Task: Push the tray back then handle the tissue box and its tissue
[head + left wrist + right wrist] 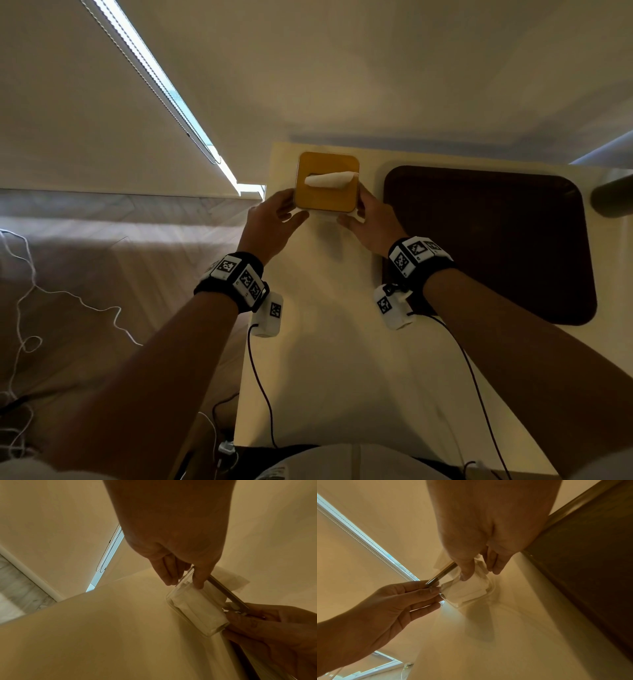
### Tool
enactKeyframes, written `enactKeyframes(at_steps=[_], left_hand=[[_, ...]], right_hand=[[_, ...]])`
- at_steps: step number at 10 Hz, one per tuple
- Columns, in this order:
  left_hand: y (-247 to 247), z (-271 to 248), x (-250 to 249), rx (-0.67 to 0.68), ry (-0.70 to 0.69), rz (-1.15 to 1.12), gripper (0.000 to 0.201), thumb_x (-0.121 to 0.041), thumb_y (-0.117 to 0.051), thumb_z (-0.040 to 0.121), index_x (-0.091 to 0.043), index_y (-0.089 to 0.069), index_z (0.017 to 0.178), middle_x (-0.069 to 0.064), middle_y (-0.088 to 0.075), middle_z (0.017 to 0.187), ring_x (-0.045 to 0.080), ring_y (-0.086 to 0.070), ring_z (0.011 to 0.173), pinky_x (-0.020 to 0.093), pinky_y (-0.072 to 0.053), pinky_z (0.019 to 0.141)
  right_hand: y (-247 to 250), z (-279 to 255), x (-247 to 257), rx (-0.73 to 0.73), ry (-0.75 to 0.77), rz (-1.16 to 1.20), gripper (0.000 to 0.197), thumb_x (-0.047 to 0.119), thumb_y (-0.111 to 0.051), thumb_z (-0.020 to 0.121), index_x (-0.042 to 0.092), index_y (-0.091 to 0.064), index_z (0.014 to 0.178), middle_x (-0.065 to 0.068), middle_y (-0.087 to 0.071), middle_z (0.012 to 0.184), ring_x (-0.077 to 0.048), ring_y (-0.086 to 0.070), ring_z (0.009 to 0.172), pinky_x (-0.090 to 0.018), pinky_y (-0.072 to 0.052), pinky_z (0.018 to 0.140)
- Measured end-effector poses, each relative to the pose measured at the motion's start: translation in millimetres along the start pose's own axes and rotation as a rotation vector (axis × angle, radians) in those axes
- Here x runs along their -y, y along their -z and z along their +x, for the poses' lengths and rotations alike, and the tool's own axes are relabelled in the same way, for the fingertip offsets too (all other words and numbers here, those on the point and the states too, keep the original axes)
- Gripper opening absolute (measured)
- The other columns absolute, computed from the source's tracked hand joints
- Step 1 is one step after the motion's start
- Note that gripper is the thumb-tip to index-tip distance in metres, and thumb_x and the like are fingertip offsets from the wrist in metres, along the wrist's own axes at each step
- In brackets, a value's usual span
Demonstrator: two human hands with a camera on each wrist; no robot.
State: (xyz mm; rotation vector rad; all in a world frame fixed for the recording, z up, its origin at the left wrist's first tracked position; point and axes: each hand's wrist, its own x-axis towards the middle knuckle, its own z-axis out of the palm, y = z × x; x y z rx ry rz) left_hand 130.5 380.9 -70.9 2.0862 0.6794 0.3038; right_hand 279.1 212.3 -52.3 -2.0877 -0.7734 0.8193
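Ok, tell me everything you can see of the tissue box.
The tissue box is square with rounded corners. Its flat top lid looks like amber wood, and its body is clear, showing folded white tissues stacked inside. One white tissue sticks up through the lid's slot and leans sideways. It stands near the far left corner of the cream table, left of the dark tray. The left hand and right hand hold its two sides.
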Motion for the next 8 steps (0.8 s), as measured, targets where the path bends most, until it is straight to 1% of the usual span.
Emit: enactKeyframes(at_steps=[2,3,4,5,6,7,8], left_hand=[[-2.1,-0.4,-0.8,-0.015,0.012,-0.012,0.050,-0.019,-0.079,0.086,-0.010,-0.061,0.131,0.005,-0.073,0.120,0.003,-0.067,0.106,-0.001,-0.045,0.085],[-2.0,-0.2,-0.8,-0.016,0.007,-0.003,0.049,-0.018,-0.079,0.085,-0.009,-0.062,0.130,0.005,-0.073,0.120,0.002,-0.065,0.105,-0.003,-0.044,0.082],[-1.1,-0.6,-1.6,-0.007,0.022,-0.006,0.051,-0.022,-0.078,0.086,-0.010,-0.060,0.131,0.004,-0.072,0.122,0.005,-0.066,0.108,-0.001,-0.045,0.082],[-0.4,-2.9,-1.0,0.016,0.050,-0.013,0.053,-0.026,-0.077,0.087,-0.013,-0.056,0.134,0.005,-0.069,0.126,0.011,-0.066,0.113,0.008,-0.049,0.085],[2.9,-5.6,-5.2,0.045,0.076,-0.020,0.056,-0.029,-0.074,0.089,-0.014,-0.052,0.138,0.007,-0.065,0.133,0.015,-0.062,0.118,0.025,-0.054,0.092],[5.3,-11.2,-5.7,0.083,0.122,-0.026,0.061,-0.035,-0.071,0.091,-0.016,-0.046,0.143,0.007,-0.058,0.141,0.018,-0.057,0.124,0.037,-0.052,0.099],[5.4,-24.7,-5.1,0.091,0.152,0.009,0.061,-0.038,-0.068,0.092,-0.016,-0.044,0.144,0.007,-0.054,0.144,0.021,-0.056,0.127,0.044,-0.051,0.103]], right_hand=[[-1.3,0.8,-0.7,-0.001,-0.008,0.005,0.074,0.024,-0.067,0.089,0.022,-0.022,0.148,-0.009,-0.054,0.136,-0.026,-0.050,0.125,-0.027,-0.037,0.096],[-0.9,1.5,-1.9,0.000,-0.001,0.007,0.075,0.025,-0.068,0.089,0.022,-0.023,0.148,-0.009,-0.054,0.136,-0.027,-0.050,0.125,-0.031,-0.040,0.098],[-1.3,1.5,-0.9,0.005,-0.002,-0.004,0.075,0.027,-0.068,0.088,0.023,-0.022,0.148,-0.008,-0.054,0.137,-0.026,-0.049,0.126,-0.032,-0.040,0.100],[0.6,1.4,-0.3,0.014,-0.002,-0.020,0.077,0.028,-0.068,0.088,0.024,-0.021,0.148,-0.008,-0.053,0.138,-0.025,-0.048,0.128,-0.039,-0.041,0.103],[4.8,-0.6,3.0,0.029,0.011,-0.052,0.078,0.028,-0.069,0.087,0.023,-0.021,0.148,-0.008,-0.053,0.139,-0.025,-0.048,0.128,-0.036,-0.041,0.102],[6.6,-2.0,-0.7,0.034,0.002,-0.076,0.083,0.032,-0.069,0.086,0.017,-0.018,0.150,-0.010,-0.045,0.146,-0.025,-0.044,0.131,-0.039,-0.039,0.105],[8.6,-13.8,-10.4,0.046,-0.066,-0.106,0.086,0.036,-0.066,0.088,0.015,-0.013,0.151,-0.011,-0.033,0.153,-0.024,-0.035,0.137,-0.040,-0.033,0.111]])
